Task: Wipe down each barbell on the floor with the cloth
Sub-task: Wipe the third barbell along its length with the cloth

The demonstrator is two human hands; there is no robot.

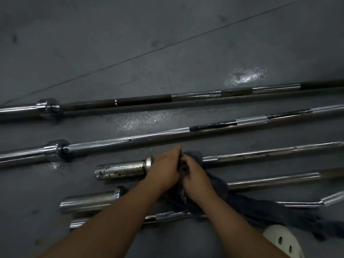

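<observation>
Left hand point(163, 168) and right hand point(195, 176) clutch the cloth point(194, 155) bunched on the 3rd barbell point(270, 152) of 5, so wiping seems roughly midway.

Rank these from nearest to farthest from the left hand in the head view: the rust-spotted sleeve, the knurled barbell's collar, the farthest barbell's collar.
1. Rust-spotted sleeve, just left of the left hand.
2. Knurled barbell's collar, one row beyond, farther left.
3. Farthest barbell's collar, top row, left.
</observation>
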